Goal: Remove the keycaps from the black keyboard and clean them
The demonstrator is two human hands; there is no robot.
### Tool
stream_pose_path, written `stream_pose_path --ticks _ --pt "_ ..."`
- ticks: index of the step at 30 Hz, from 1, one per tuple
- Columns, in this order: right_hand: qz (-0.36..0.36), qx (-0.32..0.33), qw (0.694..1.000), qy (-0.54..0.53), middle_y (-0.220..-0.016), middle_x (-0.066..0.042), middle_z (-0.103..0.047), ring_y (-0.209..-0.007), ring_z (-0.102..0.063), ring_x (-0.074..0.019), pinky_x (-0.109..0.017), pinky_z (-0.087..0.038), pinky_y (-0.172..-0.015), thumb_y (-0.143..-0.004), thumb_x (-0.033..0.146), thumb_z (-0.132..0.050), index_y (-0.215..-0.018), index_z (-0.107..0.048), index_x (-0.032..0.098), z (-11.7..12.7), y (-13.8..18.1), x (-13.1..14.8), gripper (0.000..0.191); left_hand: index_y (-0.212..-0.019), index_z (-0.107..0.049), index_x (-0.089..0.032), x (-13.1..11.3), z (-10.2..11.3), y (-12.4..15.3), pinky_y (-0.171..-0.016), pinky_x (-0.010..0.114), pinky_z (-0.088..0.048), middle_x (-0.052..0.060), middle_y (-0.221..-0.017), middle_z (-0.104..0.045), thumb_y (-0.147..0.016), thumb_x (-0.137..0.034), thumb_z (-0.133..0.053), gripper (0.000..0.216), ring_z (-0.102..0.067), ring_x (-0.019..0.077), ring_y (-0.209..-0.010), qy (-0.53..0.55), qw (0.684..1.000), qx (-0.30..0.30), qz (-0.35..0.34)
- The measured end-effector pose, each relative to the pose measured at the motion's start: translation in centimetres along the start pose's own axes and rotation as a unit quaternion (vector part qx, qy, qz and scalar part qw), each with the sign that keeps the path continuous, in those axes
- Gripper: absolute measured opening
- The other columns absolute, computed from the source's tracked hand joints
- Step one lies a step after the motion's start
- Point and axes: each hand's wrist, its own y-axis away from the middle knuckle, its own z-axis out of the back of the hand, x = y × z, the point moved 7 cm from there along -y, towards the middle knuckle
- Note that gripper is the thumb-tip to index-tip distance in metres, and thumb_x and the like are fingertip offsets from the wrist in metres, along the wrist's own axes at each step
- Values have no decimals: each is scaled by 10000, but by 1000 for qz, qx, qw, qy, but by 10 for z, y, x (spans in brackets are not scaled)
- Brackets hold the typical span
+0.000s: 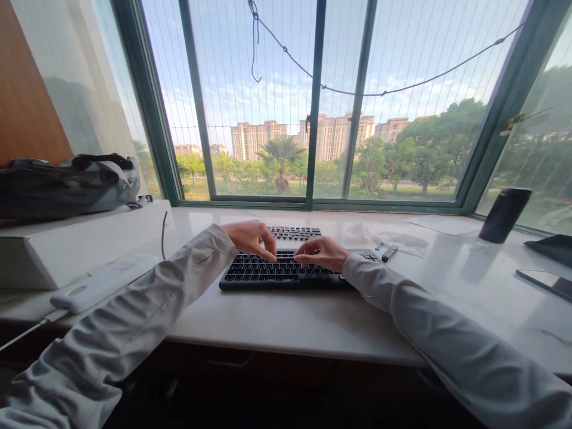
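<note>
A black keyboard (261, 275) lies on the white desktop in front of me. Over its upper middle part, my left hand (254, 237) points downward with thumb and fingers brought together at the keys. My right hand (324, 252) is just to the right, also above the keys, its thumb and forefinger pinched. Whatever either hand may hold is too small or hidden to make out. Behind the keyboard, small dark keys (297, 233) stand in rows on a pale background, partly covered by my left hand.
Crumpled clear plastic (404, 243) and a small dark object (389, 254) lie right of the keyboard. A black cylinder (504, 215) and a phone-like slab (545, 282) are farther right. On the left are a white box (62, 247) and a white power strip (100, 283).
</note>
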Motion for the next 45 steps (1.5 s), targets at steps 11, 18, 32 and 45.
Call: stream_pose_path --ticks 11,18,32,45 --pt "-27 30 985 169 -534 27 -562 -483 -461 -70 -194 -301 -480 -719 439 -633 -857 -734 203 -21 6 16 291 -751 -748 -233 19 -42 16 -589 171 -390 -16 -684 -713 -605 -462 -726 272 -614 99 -649 -83 970 230 1" --pt "-24 28 982 187 -563 24 -580 -508 -470 -75 -204 -314 -513 -722 446 -631 -849 -727 198 -22 7 15 295 -732 -752 -250 14 -42 18 -569 159 -367 -37 -667 -713 -613 -464 -721 247 -603 79 -625 -150 967 204 -17" --pt "-27 40 979 196 -571 25 -587 -514 -482 -79 -200 -322 -522 -717 446 -639 -872 -713 194 -21 6 15 305 -757 -755 -251 9 -43 19 -555 163 -365 -28 -674 -720 -626 -425 -725 221 -618 81 -614 -156 966 202 -34" --pt "-14 45 976 212 -604 22 -627 -517 -505 -79 -201 -320 -523 -719 452 -642 -865 -712 212 -22 6 18 289 -743 -754 -262 10 -44 21 -557 173 -368 -38 -666 -716 -612 -442 -729 224 -615 84 -611 -152 967 201 -26"
